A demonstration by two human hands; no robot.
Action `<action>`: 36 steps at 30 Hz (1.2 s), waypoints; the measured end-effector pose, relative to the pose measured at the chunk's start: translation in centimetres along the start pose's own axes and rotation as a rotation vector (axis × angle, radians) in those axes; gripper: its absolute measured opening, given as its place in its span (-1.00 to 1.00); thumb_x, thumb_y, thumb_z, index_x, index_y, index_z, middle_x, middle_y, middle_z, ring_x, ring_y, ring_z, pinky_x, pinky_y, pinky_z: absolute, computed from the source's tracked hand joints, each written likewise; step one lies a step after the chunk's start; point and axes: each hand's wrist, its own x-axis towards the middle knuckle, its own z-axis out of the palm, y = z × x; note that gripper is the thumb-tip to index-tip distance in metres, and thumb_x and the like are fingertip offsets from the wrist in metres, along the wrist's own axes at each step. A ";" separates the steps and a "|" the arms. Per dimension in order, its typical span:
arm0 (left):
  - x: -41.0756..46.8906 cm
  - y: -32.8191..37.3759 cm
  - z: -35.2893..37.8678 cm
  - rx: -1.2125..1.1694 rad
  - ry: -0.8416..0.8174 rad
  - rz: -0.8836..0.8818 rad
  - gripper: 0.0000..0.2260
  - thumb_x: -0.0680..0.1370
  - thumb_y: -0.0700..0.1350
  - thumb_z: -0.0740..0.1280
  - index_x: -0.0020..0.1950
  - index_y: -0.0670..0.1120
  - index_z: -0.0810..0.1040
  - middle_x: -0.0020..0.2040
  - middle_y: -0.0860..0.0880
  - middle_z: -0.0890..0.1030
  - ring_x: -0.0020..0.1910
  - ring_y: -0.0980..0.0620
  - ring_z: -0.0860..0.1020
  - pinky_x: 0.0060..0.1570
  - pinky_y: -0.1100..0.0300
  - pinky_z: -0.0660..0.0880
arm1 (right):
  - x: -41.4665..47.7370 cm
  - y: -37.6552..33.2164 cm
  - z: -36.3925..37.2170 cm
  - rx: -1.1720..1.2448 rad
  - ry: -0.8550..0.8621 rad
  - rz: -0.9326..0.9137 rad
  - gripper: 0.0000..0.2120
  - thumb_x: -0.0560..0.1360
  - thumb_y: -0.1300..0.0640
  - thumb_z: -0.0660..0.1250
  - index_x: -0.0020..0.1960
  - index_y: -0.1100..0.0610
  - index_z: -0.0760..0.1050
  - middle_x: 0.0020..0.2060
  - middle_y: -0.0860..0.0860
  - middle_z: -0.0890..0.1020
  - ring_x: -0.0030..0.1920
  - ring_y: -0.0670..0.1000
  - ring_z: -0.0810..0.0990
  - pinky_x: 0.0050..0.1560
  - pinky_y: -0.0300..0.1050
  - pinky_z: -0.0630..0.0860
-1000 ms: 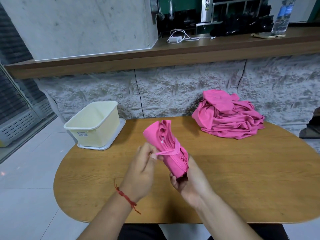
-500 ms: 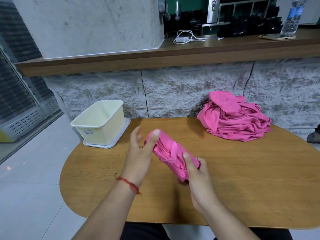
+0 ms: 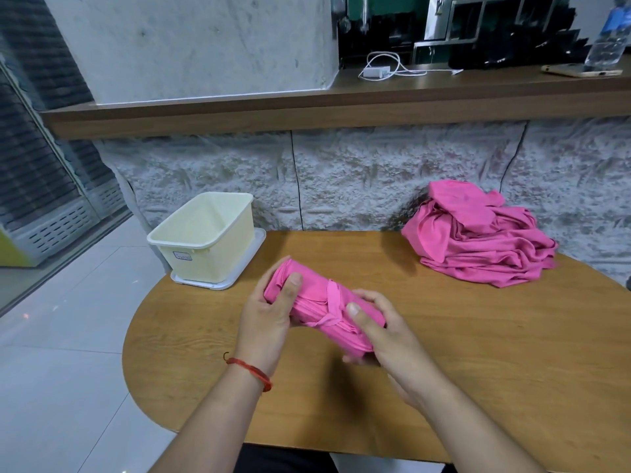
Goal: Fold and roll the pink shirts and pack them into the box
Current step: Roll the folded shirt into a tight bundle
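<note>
The cream rectangular plastic box (image 3: 180,246) stands open at the far left edge of the oval wooden table (image 3: 478,370), seated on a flat white plastic lid (image 3: 218,285). Its open interior shows only its own pale walls, faintly textured. A small white label (image 3: 182,256) is stuck on its front wall; the writing on it is too small to read.

The rolled pink shirt (image 3: 317,298) is outside the box, near it. Both hands hold it over the middle of the table, where it casts a shadow on the wood. It is a thick, soft cylinder of knit cloth lying slantwise, with a narrow strip of the same pink fabric (image 3: 333,302) bound round its middle. The left hand (image 3: 269,312) grips the far end, thumb on top; the right hand (image 3: 379,331) grips the near end the same way. The hands are apart, one at each end. A red string bracelet (image 3: 252,370) circles the left wrist.

The loose pile of pink shirts (image 3: 478,247) lies crumpled at the far right of the table, against the rough grey wall (image 3: 358,186).

On the wooden ledge (image 3: 307,107) above rest a white charger with cable (image 3: 377,71), a phone (image 3: 580,70) and a clear water bottle (image 3: 607,39) with a blue label, unreadable.
</note>
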 end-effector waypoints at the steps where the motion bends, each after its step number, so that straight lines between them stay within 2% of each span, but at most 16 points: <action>1: 0.4 -0.2 -0.3 0.031 0.038 0.016 -0.45 0.44 0.32 0.54 0.36 0.14 0.61 0.20 -0.02 0.71 0.16 -0.10 0.70 -0.05 -0.16 0.68 | 0.6 -0.3 0.1 -0.075 -0.041 -0.080 -0.53 0.48 -0.11 0.57 0.35 -0.18 0.55 0.22 -0.02 0.70 0.12 0.00 0.72 0.18 -0.03 0.63; 3: 1.2 -0.7 -0.9 0.076 0.099 0.034 -0.44 0.44 0.32 0.53 0.34 0.07 0.64 0.17 -0.05 0.72 0.17 -0.11 0.69 0.04 -0.24 0.66 | 2.0 -0.8 0.3 -0.273 -0.110 -0.240 -0.39 0.49 -0.01 0.58 0.50 -0.11 0.49 0.34 -0.11 0.62 0.34 -0.09 0.60 0.39 -0.14 0.48; 4: 1.5 -0.8 -1.1 0.077 0.124 0.027 -0.44 0.45 0.32 0.53 0.32 0.04 0.64 0.15 -0.06 0.73 0.16 -0.13 0.70 0.05 -0.28 0.65 | 2.8 -0.9 0.4 -0.432 -0.138 -0.321 -0.36 0.51 -0.05 0.55 0.54 -0.13 0.43 0.38 -0.16 0.57 0.39 -0.11 0.54 0.43 -0.15 0.42; 6: 2.2 -1.0 -1.3 0.073 0.159 0.013 -0.46 0.47 0.33 0.50 0.30 0.01 0.65 0.09 -0.09 0.74 0.09 -0.16 0.71 0.00 -0.33 0.65 | 4.2 -1.0 1.2 -0.944 -0.128 -0.519 -0.28 0.56 -0.20 0.44 0.64 -0.24 0.22 0.48 -0.22 0.43 0.42 -0.12 0.44 0.45 -0.10 0.39; 8: 2.7 -0.9 -1.4 0.098 0.188 0.021 -0.50 0.53 0.35 0.41 0.26 0.01 0.66 0.02 -0.09 0.75 0.03 -0.16 0.73 -0.04 -0.32 0.66 | 5.2 -0.8 2.8 -1.382 -0.022 -0.686 -0.19 0.53 -0.29 0.37 0.67 -0.23 0.07 0.50 -0.16 0.40 0.36 -0.02 0.47 0.30 -0.02 0.50; 11: 3.6 -0.4 -2.1 0.111 0.248 0.006 -0.56 0.61 0.37 0.26 0.19 0.08 0.67 -0.03 -0.07 0.75 -0.02 -0.11 0.74 -0.12 -0.23 0.69 | 7.0 -1.1 5.6 -1.586 0.112 -0.775 -0.09 0.42 -0.32 0.47 0.64 -0.04 0.22 0.37 -0.04 0.55 0.14 0.05 0.63 0.02 -0.01 0.60; 14: 5.1 0.8 -3.5 0.086 0.288 -0.007 -0.64 0.69 0.25 0.17 0.15 0.10 0.67 -0.04 -0.08 0.75 -0.06 -0.11 0.74 -0.24 -0.09 0.69 | 9.3 -2.7 7.1 -1.598 0.035 -0.806 -0.16 0.46 -0.31 0.45 0.63 -0.03 0.29 0.38 -0.05 0.58 0.14 0.05 0.68 -0.03 0.00 0.65; 17: 7.4 2.8 -5.8 0.124 0.303 0.004 -0.63 0.75 0.15 0.09 0.20 0.05 0.65 -0.02 -0.05 0.75 -0.06 -0.07 0.74 -0.22 -0.06 0.70 | 12.8 -5.0 9.2 -1.584 -0.137 -0.743 -0.22 0.57 -0.33 0.30 0.68 -0.08 0.15 0.50 -0.07 0.47 0.30 0.07 0.61 0.04 0.06 0.64; 19: 9.1 4.1 -7.6 0.227 0.298 0.040 -0.61 0.75 0.15 0.04 0.18 0.08 0.65 -0.03 0.02 0.74 -0.08 0.02 0.73 -0.22 0.02 0.70 | 15.3 -6.6 10.7 -1.565 -0.201 -0.743 -0.24 0.59 -0.35 0.25 0.68 -0.08 0.12 0.51 -0.06 0.45 0.33 0.08 0.59 0.09 0.09 0.62; 22: 12.6 5.8 -10.9 0.392 0.306 0.095 -0.57 0.73 0.24 0.01 0.16 0.14 0.65 -0.09 0.10 0.71 -0.13 0.10 0.67 -0.23 0.20 0.64 | 19.6 -8.9 13.3 -1.438 -0.260 -0.709 -0.23 0.57 -0.34 0.31 0.67 -0.10 0.16 0.48 -0.05 0.49 0.33 0.09 0.57 0.23 0.06 0.57; 25: 16.4 6.7 -14.7 0.497 0.361 0.174 -0.64 0.72 0.21 0.04 0.18 0.21 0.62 0.03 0.17 0.66 -0.02 0.23 0.60 -0.08 0.22 0.59 | 24.6 -10.2 15.8 -1.288 -0.254 -0.607 -0.20 0.52 -0.35 0.39 0.65 -0.16 0.19 0.40 -0.05 0.55 0.31 0.06 0.50 0.25 0.03 0.51; 27: 19.2 6.5 -17.8 0.585 0.458 0.208 -0.73 0.71 0.08 0.12 0.24 0.11 0.59 0.17 0.11 0.61 0.09 0.26 0.54 0.05 0.25 0.54 | 27.9 -10.5 17.6 -1.246 -0.235 -0.576 -0.24 0.50 -0.35 0.42 0.61 -0.21 0.25 0.26 -0.10 0.63 0.25 0.06 0.45 0.19 0.03 0.45; 29: 22.1 5.8 -20.9 0.697 0.535 0.189 -0.74 0.68 -0.05 0.21 0.34 -0.02 0.53 0.29 -0.02 0.55 0.28 0.09 0.48 0.27 0.13 0.45 | 31.1 -10.4 19.4 -1.231 -0.241 -0.560 -0.30 0.49 -0.36 0.42 0.56 -0.24 0.31 0.13 -0.16 0.65 0.19 0.05 0.42 0.14 0.04 0.44; 31: 24.2 4.8 -23.1 0.770 0.567 0.081 -0.64 0.66 -0.10 0.26 0.45 -0.10 0.44 0.40 -0.12 0.47 0.41 -0.09 0.41 0.34 0.03 0.37 | 34.0 -10.2 21.0 -1.193 -0.263 -0.527 -0.35 0.49 -0.33 0.42 0.52 -0.24 0.36 0.13 -0.16 0.67 0.18 0.08 0.45 0.16 0.05 0.50; 34: 26.4 3.4 -24.3 0.744 0.545 -0.096 -0.52 0.66 -0.14 0.24 0.58 -0.15 0.27 0.52 -0.21 0.34 0.48 -0.21 0.36 0.43 -0.09 0.33 | 38.0 -9.3 24.0 -1.158 -0.297 -0.475 -0.40 0.44 -0.28 0.46 0.45 -0.21 0.46 0.13 -0.12 0.70 0.13 0.05 0.60 0.09 0.02 0.59; 36: 27.4 2.5 -24.0 0.762 0.498 -0.141 -0.51 0.66 -0.20 0.18 0.60 -0.18 0.23 0.53 -0.24 0.32 0.48 -0.25 0.35 0.45 -0.10 0.32 | 40.3 -8.2 25.6 -1.217 -0.317 -0.445 -0.39 0.43 -0.29 0.48 0.42 -0.17 0.48 0.13 -0.10 0.69 0.07 0.04 0.64 0.03 -0.01 0.60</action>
